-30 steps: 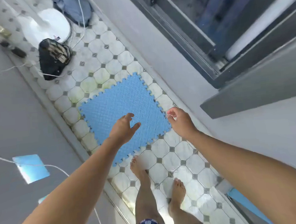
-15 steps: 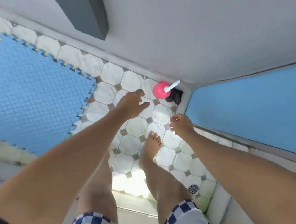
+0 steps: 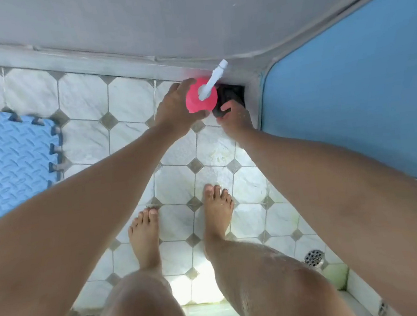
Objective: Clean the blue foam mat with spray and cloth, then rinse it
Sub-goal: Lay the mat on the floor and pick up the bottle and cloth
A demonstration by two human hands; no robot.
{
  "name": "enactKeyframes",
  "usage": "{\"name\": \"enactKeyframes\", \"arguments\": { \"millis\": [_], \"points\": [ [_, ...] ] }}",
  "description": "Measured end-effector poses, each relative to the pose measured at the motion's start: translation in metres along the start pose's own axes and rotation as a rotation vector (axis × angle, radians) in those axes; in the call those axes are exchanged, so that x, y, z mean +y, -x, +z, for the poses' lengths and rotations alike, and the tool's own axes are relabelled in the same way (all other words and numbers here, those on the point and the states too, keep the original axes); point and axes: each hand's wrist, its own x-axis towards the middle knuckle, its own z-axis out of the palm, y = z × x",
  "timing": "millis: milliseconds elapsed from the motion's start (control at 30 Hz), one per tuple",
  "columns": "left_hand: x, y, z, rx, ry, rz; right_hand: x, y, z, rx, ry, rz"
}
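Two-handed reach into the corner of the tiled floor (image 3: 130,101). Grips the pink spray bottle (image 3: 201,102) with the left hand (image 3: 174,110), fingers (image 3: 180,86) wrapped round its body, white nozzle slanting up toward the wall (image 3: 189,19). Holds the dark cloth (image 3: 230,94), bunched in the corner just beside the bottle, with the right hand (image 3: 237,120), thumb curled over its near edge, other fingers hidden. Stands barefoot on the tiles, metal drain (image 3: 314,258) off to the right. Has the blue foam mat (image 3: 11,156) flat on the floor at far left, well apart from both hands.
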Motion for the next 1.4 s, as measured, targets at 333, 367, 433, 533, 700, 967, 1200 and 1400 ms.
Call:
{"name": "enactKeyframes", "arguments": {
  "millis": [333, 367, 433, 533, 700, 967, 1200, 1400],
  "points": [
    [-0.011, -0.034, 0.017, 0.109, -0.061, 0.194, 0.017, -0.051, 0.038, 0.129, 0.099, -0.06],
    [-0.011, -0.023, 0.009, 0.134, -0.039, 0.182, 0.018, -0.042, 0.033, 0.144, 0.02, -0.06],
    [-0.003, 0.007, -0.016, 0.173, 0.012, 0.153, 0.009, -0.008, 0.014, 0.153, -0.148, -0.053],
    [0.034, 0.073, -0.073, 0.223, 0.111, 0.142, -0.012, 0.074, -0.038, 0.105, -0.284, -0.043],
    [0.106, 0.187, -0.164, 0.173, 0.04, 0.235, -0.05, 0.234, -0.124, 0.054, -0.376, -0.147],
    [0.316, 0.354, -0.301, -0.162, -0.041, 0.654, -0.1, 0.501, -0.295, 0.354, -0.547, -0.189],
    [0.489, 0.468, -0.282, -0.396, -0.177, 1.043, -0.061, 0.705, -0.398, 0.834, -0.637, -0.102],
    [0.623, 0.536, -0.172, -0.485, -0.115, 1.166, 0.043, 0.81, -0.456, 1.09, -0.696, 0.073]
  ]
}}
